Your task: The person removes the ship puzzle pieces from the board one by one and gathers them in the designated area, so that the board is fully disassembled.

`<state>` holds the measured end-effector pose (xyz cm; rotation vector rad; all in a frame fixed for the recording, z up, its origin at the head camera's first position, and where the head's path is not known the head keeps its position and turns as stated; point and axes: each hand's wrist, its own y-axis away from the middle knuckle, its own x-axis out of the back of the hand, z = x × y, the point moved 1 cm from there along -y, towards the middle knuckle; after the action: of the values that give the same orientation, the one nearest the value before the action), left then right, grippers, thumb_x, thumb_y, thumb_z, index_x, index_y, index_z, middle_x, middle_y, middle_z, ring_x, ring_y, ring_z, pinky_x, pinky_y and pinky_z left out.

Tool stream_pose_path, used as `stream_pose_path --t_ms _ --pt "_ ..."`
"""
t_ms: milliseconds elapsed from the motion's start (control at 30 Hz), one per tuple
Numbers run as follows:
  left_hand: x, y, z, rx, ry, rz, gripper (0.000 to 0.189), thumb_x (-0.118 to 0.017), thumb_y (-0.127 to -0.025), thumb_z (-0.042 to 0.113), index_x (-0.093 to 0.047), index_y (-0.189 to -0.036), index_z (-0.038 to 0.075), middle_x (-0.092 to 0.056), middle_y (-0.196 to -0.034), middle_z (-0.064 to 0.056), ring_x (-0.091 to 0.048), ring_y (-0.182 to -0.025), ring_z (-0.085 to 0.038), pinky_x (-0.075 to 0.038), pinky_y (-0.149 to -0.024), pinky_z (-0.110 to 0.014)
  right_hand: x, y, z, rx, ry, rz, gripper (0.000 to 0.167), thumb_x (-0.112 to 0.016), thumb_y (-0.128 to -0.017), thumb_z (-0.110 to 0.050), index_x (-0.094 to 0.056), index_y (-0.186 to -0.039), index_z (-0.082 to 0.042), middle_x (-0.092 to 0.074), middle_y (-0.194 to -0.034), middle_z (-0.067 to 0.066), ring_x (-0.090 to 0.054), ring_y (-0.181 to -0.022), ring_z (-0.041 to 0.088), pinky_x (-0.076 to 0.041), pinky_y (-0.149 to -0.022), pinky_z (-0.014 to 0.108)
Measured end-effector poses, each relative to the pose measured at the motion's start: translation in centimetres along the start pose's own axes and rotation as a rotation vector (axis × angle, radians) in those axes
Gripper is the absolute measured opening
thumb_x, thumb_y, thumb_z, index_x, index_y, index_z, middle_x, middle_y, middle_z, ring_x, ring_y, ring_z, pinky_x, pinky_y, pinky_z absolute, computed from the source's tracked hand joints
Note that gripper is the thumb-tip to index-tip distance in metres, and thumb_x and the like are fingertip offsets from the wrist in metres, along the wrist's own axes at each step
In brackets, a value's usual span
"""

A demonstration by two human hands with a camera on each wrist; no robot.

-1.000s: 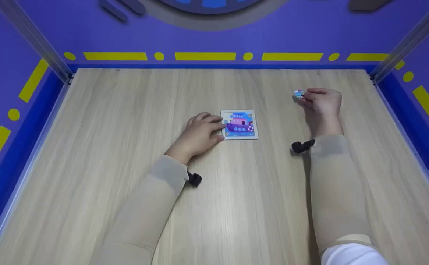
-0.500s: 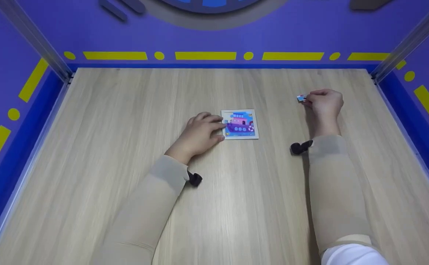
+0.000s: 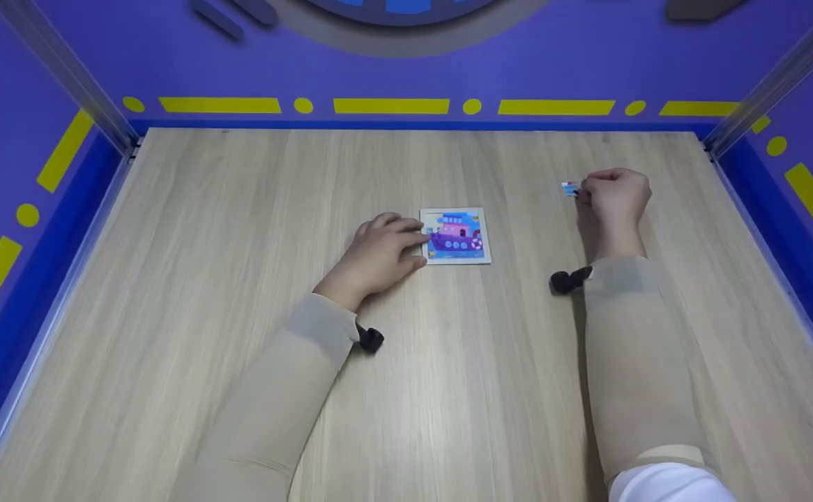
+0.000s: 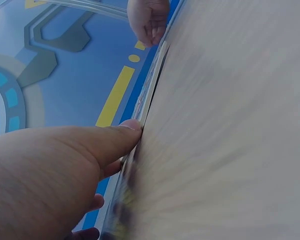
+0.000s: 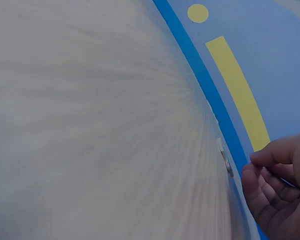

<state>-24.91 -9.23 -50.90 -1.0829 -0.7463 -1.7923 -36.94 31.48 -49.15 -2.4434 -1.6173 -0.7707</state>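
A square picture puzzle [image 3: 455, 237] with a purple and pink boat inside a white border lies flat on the table. My left hand [image 3: 382, 254] rests at its left edge, fingers spread and tips on the border. From the left wrist view the thumb [image 4: 125, 131] touches the puzzle's thin edge. Toward the back right, a small blue, white and red puzzle piece [image 3: 570, 189] lies beside the fingertips of my right hand [image 3: 617, 202]. There, thumb and forefinger are curled together. In the right wrist view a gap shows between these fingertips and the puzzle piece [image 5: 225, 157].
The wooden table [image 3: 295, 174] is enclosed by blue-purple walls [image 3: 392, 77] with yellow markings at the back and sides. A black wrist camera [image 3: 370, 339] sits at my left cuff, and another black camera [image 3: 569, 280] at the right cuff.
My right hand has shifted slightly right, and the small piece came down from a raised, tilted position to lie flatter near the fingertips. My left hand and the square puzzle have stayed put.
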Motion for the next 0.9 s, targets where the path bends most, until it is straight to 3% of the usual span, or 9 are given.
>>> stream_pose_path --t_ms 133,500,633,767,900 --pt "0.0 0.0 0.0 0.002 -0.003 0.000 0.051 -0.067 -0.114 0.044 -0.066 -0.161 0.026 -0.053 -0.176 0.001 -0.036 -0.171 -0.032 -0.025 -0.142 -0.061 0.0 0.3 -0.7 -0.014 -0.044 -0.014 0.029 -0.075 -0.105 -0.014 -0.081 -0.132 -0.003 -0.074 -0.092 -0.012 -0.079 -0.086 0.009 -0.066 -0.078 0.022" --pt "-0.1 -0.1 -0.1 0.005 -0.008 0.005 0.050 -0.067 -0.114 0.044 -0.066 -0.160 0.025 -0.053 -0.176 0.001 -0.036 -0.170 -0.032 -0.025 -0.142 -0.060 -1.2 2.1 -2.6 0.061 -0.138 -0.083 0.020 -0.077 -0.106 -0.016 -0.080 -0.123 -0.006 -0.074 -0.099 -0.007 -0.075 -0.090 0.015 -0.065 -0.078 0.024" --pt "-0.1 -0.1 -0.1 0.002 -0.009 0.005 0.050 -0.067 -0.113 0.044 -0.066 -0.160 0.025 -0.053 -0.176 0.001 -0.037 -0.170 -0.032 -0.026 -0.142 -0.060 -2.1 3.3 -3.6 0.125 -0.069 -0.181 0.030 -0.078 -0.106 -0.022 -0.077 -0.132 -0.006 -0.072 -0.107 -0.006 -0.071 -0.095 0.019 -0.065 -0.083 0.028" --pt "-0.1 0.0 -0.1 -0.001 -0.001 0.006 0.050 -0.067 -0.114 0.044 -0.066 -0.160 0.026 -0.054 -0.176 0.000 -0.037 -0.170 -0.033 -0.026 -0.142 -0.060 -3.4 5.0 -4.9 0.202 0.044 -0.317 0.041 -0.078 -0.107 -0.029 -0.073 -0.141 -0.006 -0.072 -0.122 -0.001 -0.068 -0.107 0.021 -0.064 -0.100 0.038" --pt "-0.1 0.0 -0.1 -0.004 0.010 0.006 0.050 -0.066 -0.114 0.044 -0.066 -0.161 0.025 -0.054 -0.176 0.000 -0.037 -0.170 -0.033 -0.026 -0.142 -0.060 -5.1 7.0 -6.2 0.240 0.123 -0.414 0.042 -0.078 -0.108 -0.029 -0.074 -0.143 -0.007 -0.073 -0.134 0.007 -0.067 -0.113 0.022 -0.061 -0.108 0.045"
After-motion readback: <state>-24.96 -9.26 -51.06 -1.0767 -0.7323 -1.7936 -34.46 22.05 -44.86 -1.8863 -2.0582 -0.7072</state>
